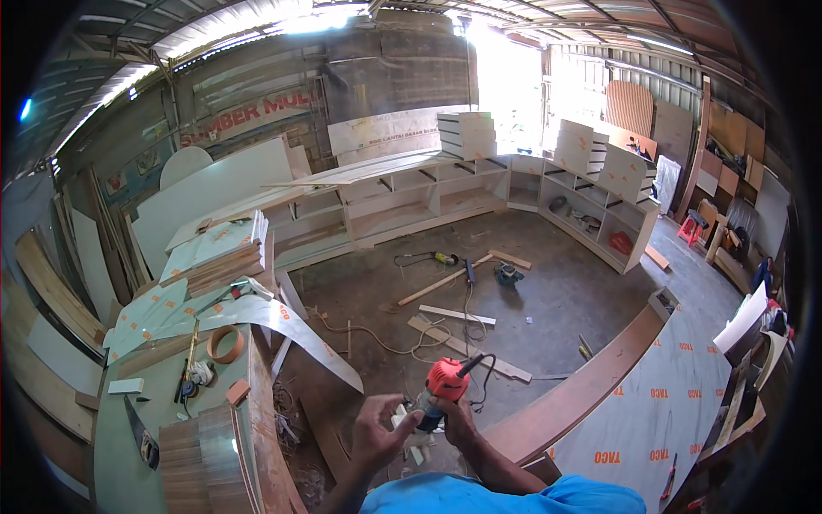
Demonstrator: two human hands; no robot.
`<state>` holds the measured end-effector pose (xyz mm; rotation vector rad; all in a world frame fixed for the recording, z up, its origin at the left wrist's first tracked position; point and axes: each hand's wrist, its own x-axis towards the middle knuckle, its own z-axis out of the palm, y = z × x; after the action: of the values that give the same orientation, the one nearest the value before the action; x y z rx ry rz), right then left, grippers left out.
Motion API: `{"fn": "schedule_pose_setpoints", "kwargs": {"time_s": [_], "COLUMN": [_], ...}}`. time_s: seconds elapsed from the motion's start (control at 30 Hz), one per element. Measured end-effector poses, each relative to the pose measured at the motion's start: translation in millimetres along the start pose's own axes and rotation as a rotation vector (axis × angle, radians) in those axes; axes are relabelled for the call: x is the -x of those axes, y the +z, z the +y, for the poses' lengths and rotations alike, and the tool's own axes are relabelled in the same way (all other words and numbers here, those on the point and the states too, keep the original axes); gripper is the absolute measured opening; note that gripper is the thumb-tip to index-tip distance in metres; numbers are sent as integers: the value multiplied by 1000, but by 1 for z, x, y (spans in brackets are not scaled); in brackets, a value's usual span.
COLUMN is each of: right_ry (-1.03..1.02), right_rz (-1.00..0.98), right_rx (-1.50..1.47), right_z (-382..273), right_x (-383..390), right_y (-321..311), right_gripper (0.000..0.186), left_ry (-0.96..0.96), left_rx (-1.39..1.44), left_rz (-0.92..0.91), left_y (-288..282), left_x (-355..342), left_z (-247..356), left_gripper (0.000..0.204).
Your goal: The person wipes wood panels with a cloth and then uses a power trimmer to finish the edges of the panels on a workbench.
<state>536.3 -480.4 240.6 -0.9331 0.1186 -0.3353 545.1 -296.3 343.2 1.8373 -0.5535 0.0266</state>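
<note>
White laminated shelving (599, 193) runs along the back and right of the workshop floor, its open compartments mostly bare, though a few on the right hold small things: a dark round object in one and something red (620, 243) in a lower one; what they are is too small to tell. Stacked white drawer boxes (467, 134) sit on top of the curved counter run. Down at the lower middle, the person holds a red trim router (445, 384) in front of their body, above the concrete floor. The right hand (456, 420) is clenched around the router's lower body, fingers wrapped beneath the red motor cap. The left hand (377, 433) is partly open, thumb and fingertips touching the tool's base near its blue-grey part; whether it grips anything there is hidden by the fingers. A black cord (485, 370) leaves the top of the router and loops down toward the floor. Just right of the hands curves a brown laminated edge strip of a large panel (651, 403) covered in pale protective film. To the left stands a workbench (128, 445) with a roll of tan tape (225, 343), a hand saw (141, 437) and wood offcuts on it. Loose battens (445, 281) and another power tool (508, 274) lie on the floor beyond.
</note>
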Motion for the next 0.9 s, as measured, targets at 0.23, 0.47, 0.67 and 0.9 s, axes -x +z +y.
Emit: {"fn": "schedule_pose_setpoints", "kwargs": {"time_s": [0.23,0.47,0.67,0.9], "right_ry": [74,31,123,246], "right_rz": [-169,-369,-321,-217], "right_rx": [266,442,680,582], "right_z": [20,-23,-30,26], "right_x": [-1,-5,-32,-49], "right_y": [-32,-36,-33,-41], "right_gripper": [73,82,86,61], "left_ry": [111,-22,-106,-67], "left_rx": [-304,-92,-83,-354], "left_rz": [-141,11,287,193], "left_y": [62,77,92,76], "left_x": [-45,-58,-82,-96], "left_z": [-27,-9,9,-38], "left_gripper": [111,89,76,74]}}
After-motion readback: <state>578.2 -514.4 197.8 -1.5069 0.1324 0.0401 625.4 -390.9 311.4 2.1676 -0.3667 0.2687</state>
